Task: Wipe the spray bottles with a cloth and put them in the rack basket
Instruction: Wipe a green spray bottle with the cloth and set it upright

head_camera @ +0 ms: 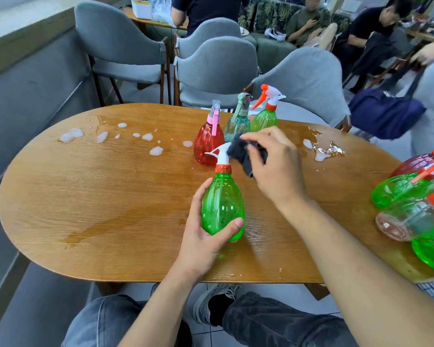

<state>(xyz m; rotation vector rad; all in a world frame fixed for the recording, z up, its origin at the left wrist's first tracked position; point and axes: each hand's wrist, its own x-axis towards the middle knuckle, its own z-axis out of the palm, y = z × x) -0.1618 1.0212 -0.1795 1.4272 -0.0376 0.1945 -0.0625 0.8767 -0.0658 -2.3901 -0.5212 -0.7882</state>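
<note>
Head view: right hand (273, 161) fingers curled tight, pinching dark cloth (246, 154) against white trigger head of green spray bottle (222, 206). Left hand (206, 236) wrapped round that bottle's lower body, thumb across the front, fingers behind. Bottle upright on wooden table (98, 196), long axis vertical, nozzle pointing left, away from the cloth. Cloth touching the head's right side, so wiping likely to run downward from there. Beyond the green spray bottle: red bottle (208, 144), teal bottle (237, 121), second green bottle (264, 117), standing close together. Right of it, near the table edge: more bottles (411, 209) lying heaped; rack basket itself not clearly distinguishable.
</note>
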